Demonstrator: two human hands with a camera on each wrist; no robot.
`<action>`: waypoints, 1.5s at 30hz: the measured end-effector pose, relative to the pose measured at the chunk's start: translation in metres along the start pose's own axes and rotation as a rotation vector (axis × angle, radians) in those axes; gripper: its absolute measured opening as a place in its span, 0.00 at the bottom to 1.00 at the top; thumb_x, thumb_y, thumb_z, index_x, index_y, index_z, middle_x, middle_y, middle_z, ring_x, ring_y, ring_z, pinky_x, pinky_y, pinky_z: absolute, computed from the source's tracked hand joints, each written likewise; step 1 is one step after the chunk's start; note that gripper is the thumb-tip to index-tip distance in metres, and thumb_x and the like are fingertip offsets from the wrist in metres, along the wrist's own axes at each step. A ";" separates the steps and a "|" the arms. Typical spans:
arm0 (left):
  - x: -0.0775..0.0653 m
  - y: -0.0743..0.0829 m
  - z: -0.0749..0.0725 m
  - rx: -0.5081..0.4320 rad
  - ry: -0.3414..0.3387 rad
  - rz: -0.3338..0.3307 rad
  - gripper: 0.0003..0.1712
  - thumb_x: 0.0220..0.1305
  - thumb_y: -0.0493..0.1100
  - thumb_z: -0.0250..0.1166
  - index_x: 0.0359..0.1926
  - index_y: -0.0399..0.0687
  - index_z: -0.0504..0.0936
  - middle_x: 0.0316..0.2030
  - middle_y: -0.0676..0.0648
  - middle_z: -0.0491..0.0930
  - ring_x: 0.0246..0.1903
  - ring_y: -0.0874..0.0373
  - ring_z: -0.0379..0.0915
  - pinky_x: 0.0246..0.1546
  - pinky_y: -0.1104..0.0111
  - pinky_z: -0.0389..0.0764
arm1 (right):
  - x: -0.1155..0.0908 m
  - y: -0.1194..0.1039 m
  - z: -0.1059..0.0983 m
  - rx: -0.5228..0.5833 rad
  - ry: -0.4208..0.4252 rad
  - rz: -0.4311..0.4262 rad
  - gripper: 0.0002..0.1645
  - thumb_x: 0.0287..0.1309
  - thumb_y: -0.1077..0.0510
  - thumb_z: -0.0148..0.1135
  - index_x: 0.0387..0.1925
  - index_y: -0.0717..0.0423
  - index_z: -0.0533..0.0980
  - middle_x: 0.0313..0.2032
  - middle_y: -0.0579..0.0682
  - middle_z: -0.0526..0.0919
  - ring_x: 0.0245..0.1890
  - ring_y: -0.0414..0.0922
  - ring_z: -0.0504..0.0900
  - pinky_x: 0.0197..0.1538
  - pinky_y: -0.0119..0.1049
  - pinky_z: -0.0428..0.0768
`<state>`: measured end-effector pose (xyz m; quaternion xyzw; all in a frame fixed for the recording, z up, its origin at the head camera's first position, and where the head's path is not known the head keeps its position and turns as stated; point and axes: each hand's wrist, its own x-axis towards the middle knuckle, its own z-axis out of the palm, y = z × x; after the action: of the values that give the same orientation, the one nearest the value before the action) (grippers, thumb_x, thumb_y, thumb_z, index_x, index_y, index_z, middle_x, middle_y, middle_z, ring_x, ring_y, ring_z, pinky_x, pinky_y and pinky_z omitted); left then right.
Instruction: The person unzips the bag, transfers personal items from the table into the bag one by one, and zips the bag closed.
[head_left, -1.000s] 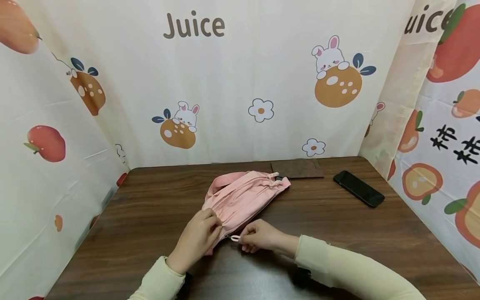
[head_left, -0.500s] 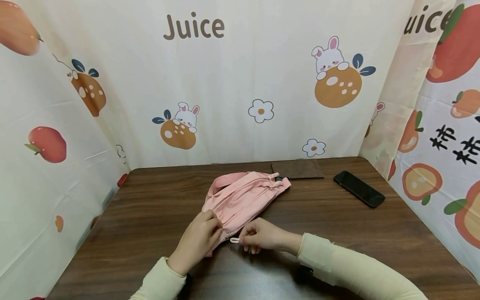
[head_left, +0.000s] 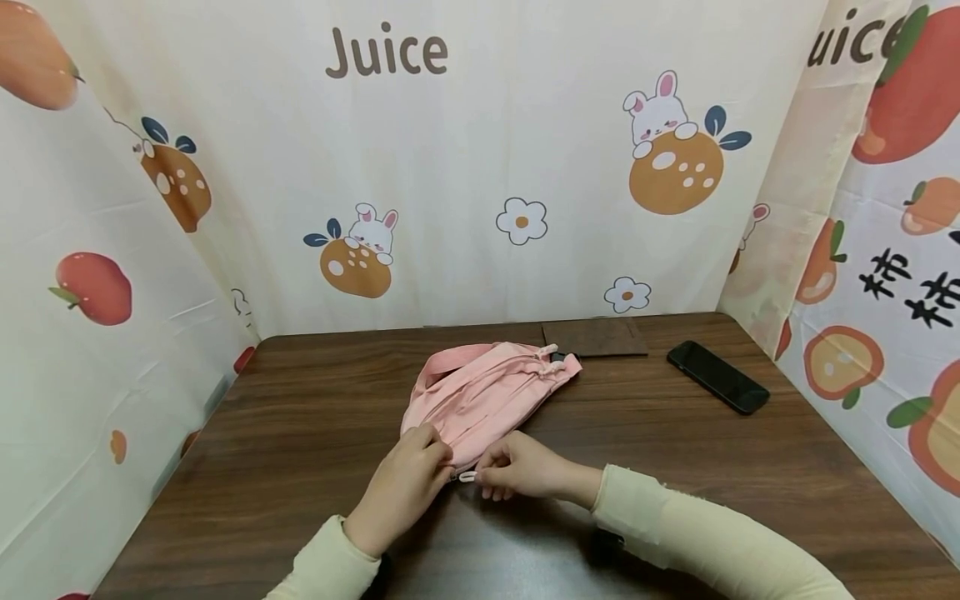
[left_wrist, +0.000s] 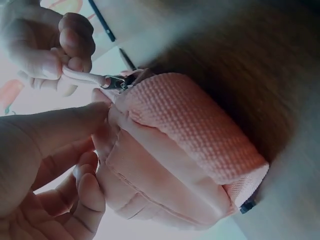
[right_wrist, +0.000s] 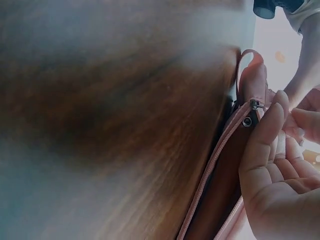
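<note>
A pink waist bag (head_left: 483,404) lies slantwise on the table. My left hand (head_left: 405,479) grips its near end, the thumb pressing the fabric in the left wrist view. Close beside it, my right hand (head_left: 525,468) pinches the pale cord loop of the zipper pull (left_wrist: 82,76). From the right wrist view, the zipper slider (right_wrist: 255,104) sits at the near end and the zipper's two toothed edges stand apart. Something brown (right_wrist: 222,175) with a round metal snap shows between them; I cannot tell whether it is a separate item.
A flat dark brown rectangular piece (head_left: 596,337) lies at the table's back edge, just behind the bag's far end. To the right is a black smartphone (head_left: 717,377). Printed curtains (head_left: 450,150) enclose the back and sides of the wooden table (head_left: 315,417).
My left hand has shifted slightly to the right along the bag's near end. My right hand keeps its pinch on the zipper pull and has barely moved.
</note>
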<state>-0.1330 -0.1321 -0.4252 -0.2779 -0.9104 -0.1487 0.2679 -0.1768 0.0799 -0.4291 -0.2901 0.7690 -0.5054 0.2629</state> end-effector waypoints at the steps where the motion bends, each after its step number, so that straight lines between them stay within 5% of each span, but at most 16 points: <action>1: 0.000 0.000 0.000 0.012 0.001 0.001 0.14 0.42 0.37 0.78 0.22 0.50 0.79 0.26 0.55 0.68 0.28 0.61 0.67 0.29 0.71 0.72 | 0.000 0.000 0.000 -0.012 0.004 -0.006 0.11 0.63 0.63 0.59 0.32 0.71 0.80 0.25 0.59 0.85 0.21 0.37 0.79 0.26 0.31 0.79; 17: 0.003 0.002 -0.002 0.064 -0.032 0.010 0.16 0.40 0.34 0.76 0.15 0.48 0.75 0.22 0.53 0.68 0.25 0.58 0.68 0.24 0.69 0.71 | 0.001 0.004 -0.016 -0.280 0.097 -0.113 0.09 0.61 0.62 0.61 0.27 0.62 0.81 0.21 0.52 0.83 0.21 0.31 0.77 0.27 0.27 0.77; 33: 0.002 -0.001 -0.002 0.054 -0.048 0.011 0.15 0.44 0.39 0.77 0.16 0.52 0.76 0.21 0.56 0.68 0.25 0.59 0.69 0.25 0.71 0.72 | 0.002 0.011 -0.028 -0.347 0.137 -0.103 0.08 0.60 0.62 0.63 0.26 0.60 0.82 0.20 0.50 0.82 0.20 0.30 0.75 0.26 0.27 0.76; 45: 0.001 0.000 0.000 0.012 -0.018 0.018 0.19 0.43 0.40 0.78 0.19 0.52 0.72 0.23 0.55 0.65 0.26 0.61 0.66 0.25 0.72 0.69 | 0.001 0.004 -0.021 -0.297 0.059 -0.132 0.09 0.61 0.61 0.63 0.28 0.61 0.82 0.20 0.48 0.83 0.21 0.29 0.76 0.28 0.26 0.77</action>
<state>-0.1339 -0.1318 -0.4252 -0.2859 -0.9112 -0.1381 0.2627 -0.1935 0.0937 -0.4256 -0.3608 0.8217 -0.4108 0.1606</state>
